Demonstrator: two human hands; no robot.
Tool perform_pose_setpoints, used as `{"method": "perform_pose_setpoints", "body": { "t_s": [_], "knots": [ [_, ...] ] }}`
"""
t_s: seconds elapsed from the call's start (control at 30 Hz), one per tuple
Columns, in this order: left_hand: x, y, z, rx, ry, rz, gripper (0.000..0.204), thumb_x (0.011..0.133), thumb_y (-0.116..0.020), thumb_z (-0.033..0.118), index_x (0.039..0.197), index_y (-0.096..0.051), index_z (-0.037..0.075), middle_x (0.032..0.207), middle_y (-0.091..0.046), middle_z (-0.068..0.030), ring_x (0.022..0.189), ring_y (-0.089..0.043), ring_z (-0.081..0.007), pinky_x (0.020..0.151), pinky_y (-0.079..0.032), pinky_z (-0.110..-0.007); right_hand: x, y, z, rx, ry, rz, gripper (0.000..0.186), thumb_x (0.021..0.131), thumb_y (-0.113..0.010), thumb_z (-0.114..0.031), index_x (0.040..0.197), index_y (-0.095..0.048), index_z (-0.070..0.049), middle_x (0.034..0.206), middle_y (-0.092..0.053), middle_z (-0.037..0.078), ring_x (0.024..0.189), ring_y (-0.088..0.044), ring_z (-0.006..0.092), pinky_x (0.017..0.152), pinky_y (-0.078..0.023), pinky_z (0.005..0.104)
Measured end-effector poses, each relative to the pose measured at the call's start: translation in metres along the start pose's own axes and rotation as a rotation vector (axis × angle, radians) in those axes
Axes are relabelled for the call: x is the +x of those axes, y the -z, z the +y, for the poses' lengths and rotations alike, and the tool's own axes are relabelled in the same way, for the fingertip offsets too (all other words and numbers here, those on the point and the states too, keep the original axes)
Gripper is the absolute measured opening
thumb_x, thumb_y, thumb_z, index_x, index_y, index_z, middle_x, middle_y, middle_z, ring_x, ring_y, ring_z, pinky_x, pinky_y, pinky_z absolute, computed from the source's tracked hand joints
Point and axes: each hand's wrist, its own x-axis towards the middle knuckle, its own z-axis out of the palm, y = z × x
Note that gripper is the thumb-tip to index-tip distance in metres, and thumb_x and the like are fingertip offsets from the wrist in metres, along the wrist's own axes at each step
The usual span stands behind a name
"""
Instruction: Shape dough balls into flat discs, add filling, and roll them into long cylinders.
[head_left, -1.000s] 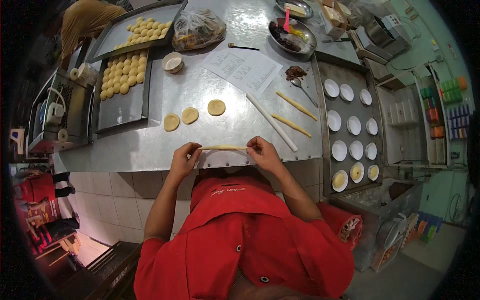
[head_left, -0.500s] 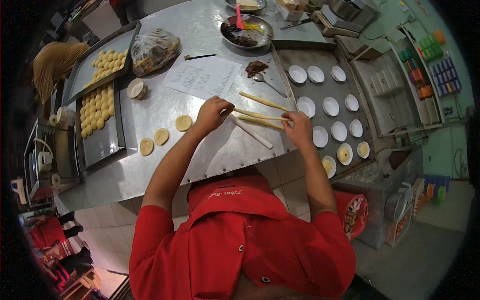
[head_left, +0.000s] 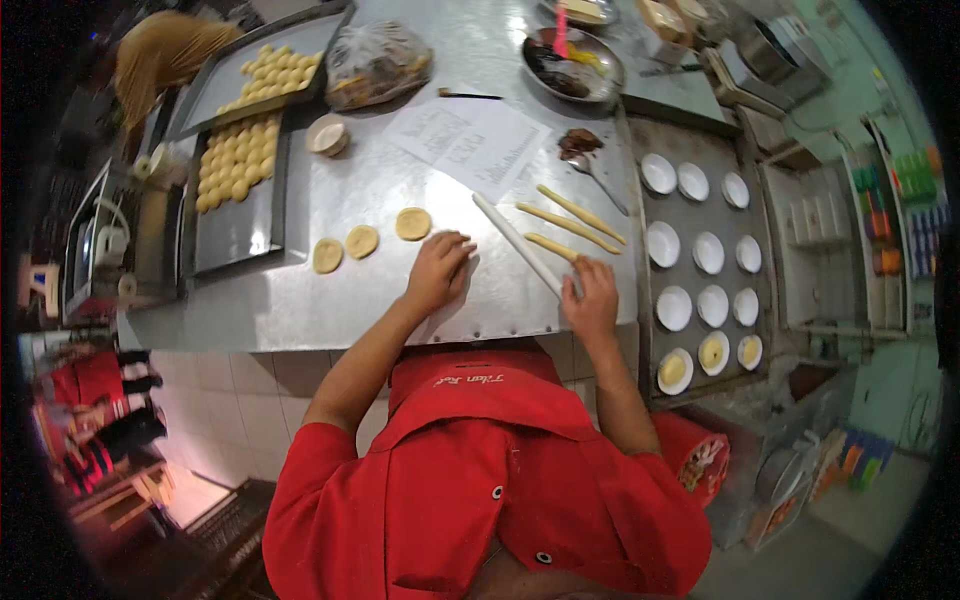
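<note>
Three thin strips of pale dough lie slanted on the metal table: an upper strip (head_left: 580,213), a middle strip (head_left: 570,227) and a shorter-looking lower strip (head_left: 548,246). My right hand (head_left: 594,295) has its fingertips closed at the near end of the lower strip and covers that end. Its thumb is close to the near end of a white rolling pin (head_left: 515,240). My left hand (head_left: 440,272) rests low on the table left of the pin, fingers loosely stretched, holding nothing. Beyond it lie three flat dough rounds, the nearest dough round (head_left: 412,224) just past the fingers.
A dark baking tray (head_left: 690,285) at right carries white paper cups, several with dough. Trays of dough balls (head_left: 238,165) stand at left. Farther back are paper sheets (head_left: 470,140), a filled plastic bag (head_left: 378,65), a small cup (head_left: 328,135), a spoon (head_left: 605,187) and a pan (head_left: 605,85).
The dough strip that both hands held now lies on the table between the other two. My left hand has moved away, toward me. My right hand has moved to the lower strip's end.
</note>
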Motion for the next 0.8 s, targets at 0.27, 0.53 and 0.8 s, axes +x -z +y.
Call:
{"method": "perform_pose_setpoints", "body": {
  "t_s": [0.27,0.53,0.8],
  "knots": [
    [-0.065,0.047,-0.02,-0.028,0.234,0.148,0.025,0.086,-0.07,0.001,0.111,-0.068,0.001,0.114,-0.064,-0.0183,0.106,-0.063,-0.0366,0.089,-0.054,-0.042,0.027,-0.095,-0.096,0.389,0.225,-0.271,0.031,0.08,-0.069,-0.006,0.109,-0.065,0.003,0.113,-0.064,0.021,0.11,-0.06,0.0376,0.098,-0.05,0.0433],
    [-0.037,0.045,-0.054,-0.012,0.137,0.107,0.036,0.084,-0.066,-0.001,0.12,-0.061,-0.006,0.124,-0.057,-0.0256,0.117,-0.057,-0.0426,0.099,-0.049,-0.046,0.075,-0.165,-0.126,0.16,0.478,-0.307,0.045,0.084,-0.061,-0.005,0.126,-0.056,0.01,0.127,-0.056,0.028,0.124,-0.054,0.0424,0.108,-0.044,0.0446],
    [-0.056,0.046,-0.057,0.054,0.09,-0.076,0.049,0.084,-0.067,0.013,0.126,-0.057,-0.011,0.13,-0.053,-0.0311,0.129,-0.047,-0.0483,0.111,-0.04,-0.05,0.052,-0.153,-0.14,0.063,0.332,-0.386,0.047,0.088,-0.057,-0.01,0.131,-0.054,0.009,0.134,-0.052,0.027,0.128,-0.05,0.0422,0.111,-0.042,0.0442]
  ]
}}
